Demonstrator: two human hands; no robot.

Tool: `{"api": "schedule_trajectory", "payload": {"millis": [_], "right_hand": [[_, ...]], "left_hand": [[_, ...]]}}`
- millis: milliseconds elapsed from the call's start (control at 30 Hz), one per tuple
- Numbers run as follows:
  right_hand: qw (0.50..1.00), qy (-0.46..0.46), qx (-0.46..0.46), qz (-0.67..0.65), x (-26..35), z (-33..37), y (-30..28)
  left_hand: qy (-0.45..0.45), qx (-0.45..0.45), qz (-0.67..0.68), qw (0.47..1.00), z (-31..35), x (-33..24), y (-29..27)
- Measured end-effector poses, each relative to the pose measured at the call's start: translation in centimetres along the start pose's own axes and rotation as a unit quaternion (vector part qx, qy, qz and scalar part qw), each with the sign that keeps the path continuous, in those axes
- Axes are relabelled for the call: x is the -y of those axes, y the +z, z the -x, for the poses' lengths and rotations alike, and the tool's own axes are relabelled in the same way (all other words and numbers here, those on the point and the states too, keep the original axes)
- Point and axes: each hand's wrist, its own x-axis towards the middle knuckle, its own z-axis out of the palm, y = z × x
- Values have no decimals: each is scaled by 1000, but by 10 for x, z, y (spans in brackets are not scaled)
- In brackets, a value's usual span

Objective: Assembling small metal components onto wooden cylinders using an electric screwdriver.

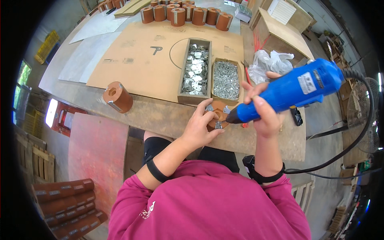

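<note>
A blue corded electric screwdriver [286, 90] is in my right hand [267, 116], with fingers wrapped round its body. Its black nose points down and left, at the top of a reddish-brown round block [219, 106]. Small metal plates lie near the block's rim, one of them close to the screwdriver's nose. My left hand [197, 125] grips the block from the left, fingertips on its top and thumb at the near side. Whether the bit touches a screw is hidden. A similar brown block [117, 97] with a hole through its middle stands to the left at the table edge.
Beyond my hands are a long box [183, 85] of metal plates and a carton [215, 96] of screws on a cardboard sheet [134, 60]. Several brown blocks [178, 17] stand at the back. A plastic bag [276, 64] lies right; the black cable [366, 116] loops at far right.
</note>
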Motion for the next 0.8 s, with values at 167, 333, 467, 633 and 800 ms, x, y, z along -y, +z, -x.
{"api": "schedule_trajectory", "payload": {"millis": [167, 333, 467, 633, 800], "right_hand": [[993, 4, -93, 71, 9, -7, -33], [935, 192, -204, 219, -12, -5, -89], [875, 324, -190, 305, -35, 9, -133], [746, 375, -91, 542, -74, 39, -184], [638, 346, -30, 687, -76, 49, -169]], "left_hand": [[-25, 42, 86, 995, 0, 1, -6], [25, 42, 49, 998, 2, 3, -10], [21, 10, -10, 1000, 0, 0, -13], [-35, 66, -74, 994, -4, -7, -21], [-35, 36, -73, 996, 0, -5, -15]]}}
